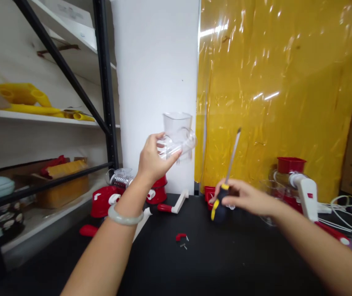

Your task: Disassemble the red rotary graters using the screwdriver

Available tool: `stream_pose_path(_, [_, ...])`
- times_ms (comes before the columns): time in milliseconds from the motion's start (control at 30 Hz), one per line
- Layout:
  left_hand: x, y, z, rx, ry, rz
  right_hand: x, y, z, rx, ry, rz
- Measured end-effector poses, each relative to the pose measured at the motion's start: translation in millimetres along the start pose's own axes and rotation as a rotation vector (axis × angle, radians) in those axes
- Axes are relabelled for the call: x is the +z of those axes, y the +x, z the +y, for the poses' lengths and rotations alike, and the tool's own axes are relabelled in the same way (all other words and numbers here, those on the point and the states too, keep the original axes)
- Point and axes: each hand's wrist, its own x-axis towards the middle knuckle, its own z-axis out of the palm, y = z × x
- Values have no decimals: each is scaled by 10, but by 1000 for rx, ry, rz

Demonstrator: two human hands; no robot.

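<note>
My left hand (157,158), with a pale bangle (124,216) on its wrist, grips a clear plastic housing (178,125) with a square hopper top, raised above the table. Its fingers wrap around the lower tube part. In my right hand (240,195) is a screwdriver (220,203) with a black and yellow handle, its metal shaft pointing up. On the black table (219,263) below lie a small red part (180,237) and a few tiny metal pieces (183,246). A white crank with a red handle (172,209) lies behind them.
To the left are a red grater base (104,201) and a metal rack (104,82) with shelves. An assembled grater (293,176) with a white arm stands at the right, near white cables (339,213). A yellow plastic curtain (274,74) hangs behind.
</note>
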Motion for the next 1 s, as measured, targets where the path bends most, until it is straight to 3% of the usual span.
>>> stream_pose_path(133, [-25,-267,-172,-115,41,-190,-447,-136,-216,-203,-121,514])
stream_pose_path(233, [-35,-553,-349,-139,137,-248,-523,-154,-137,-245,-229,644])
stream_pose_path(433, [17,-929,-602,-271,116,-292,-86,-142,425,-136,-366,518])
stream_pose_path(600, [5,-1020,-686,-373,7,-269,334,-261,811,-94,-186,448])
stream_pose_path(800, [-76,-1047,-757,-562,-131,-139,619,-428,830,-23,-185,352])
stream_pose_path(1000, [-79,-1073,-787,-650,-381,11,704,-518,831,23,-341,234])
